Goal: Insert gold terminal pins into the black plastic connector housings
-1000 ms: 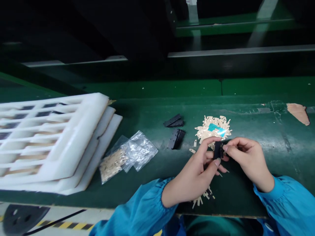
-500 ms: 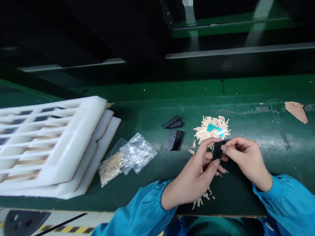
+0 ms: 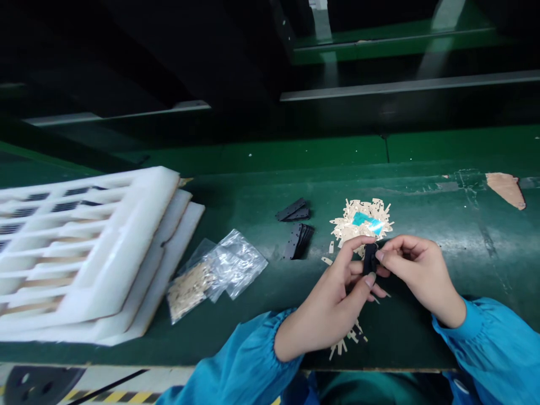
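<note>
A small black strip (image 3: 370,259) is held upright between the hands, its lower end hidden by the fingers. It is pinched by the fingertips of the left hand (image 3: 327,306) and the right hand (image 3: 415,273), so the hands are brought close together and clamped on it. Blue sleeves (image 3: 485,332) are worn on both forearms. Below the hands, a small spill of beige slivers (image 3: 346,338) is lying on the green surface (image 3: 405,332), and a few loose slivers are seen just left of the left hand's fingers.

Just beyond the hands, a heap of beige cut pieces (image 3: 358,222) is piled, with a teal film piece (image 3: 363,219) resting on it. To the left of the hands, two small stacks of black perforated strips (image 3: 298,241) are placed one behind the other. Farther left, a transparent plastic bag (image 3: 238,264) holding beige pieces is laid on the surface, and beside it are stacked white foam trays (image 3: 126,253), with dark items visible in their slots. Well to the right of the hands and beyond them, a torn tan patch (image 3: 506,190) is stuck to the surface.
</note>
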`<state>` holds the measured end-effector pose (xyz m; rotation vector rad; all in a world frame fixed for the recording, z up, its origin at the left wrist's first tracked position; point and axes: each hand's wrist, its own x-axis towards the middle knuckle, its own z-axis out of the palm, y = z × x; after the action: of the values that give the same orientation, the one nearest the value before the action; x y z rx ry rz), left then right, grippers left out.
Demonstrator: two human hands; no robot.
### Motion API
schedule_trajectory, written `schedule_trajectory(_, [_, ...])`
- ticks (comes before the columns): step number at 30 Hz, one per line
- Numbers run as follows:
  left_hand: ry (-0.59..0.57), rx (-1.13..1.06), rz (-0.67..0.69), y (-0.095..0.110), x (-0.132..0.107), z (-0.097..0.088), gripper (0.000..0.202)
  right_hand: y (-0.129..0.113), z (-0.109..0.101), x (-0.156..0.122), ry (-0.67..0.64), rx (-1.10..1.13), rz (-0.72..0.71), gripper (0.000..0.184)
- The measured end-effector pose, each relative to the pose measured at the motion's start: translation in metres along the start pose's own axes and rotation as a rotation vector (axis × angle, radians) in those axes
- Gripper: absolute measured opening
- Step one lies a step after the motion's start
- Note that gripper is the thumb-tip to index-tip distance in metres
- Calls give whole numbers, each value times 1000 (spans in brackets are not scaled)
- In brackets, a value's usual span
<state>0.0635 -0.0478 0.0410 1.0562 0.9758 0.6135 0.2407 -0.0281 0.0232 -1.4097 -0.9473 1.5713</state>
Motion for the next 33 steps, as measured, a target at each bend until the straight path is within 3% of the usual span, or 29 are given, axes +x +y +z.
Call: schedule_trajectory(33, [-21,-40,-3,1,-1,0,45,2,2,-1,8,2,-6,15])
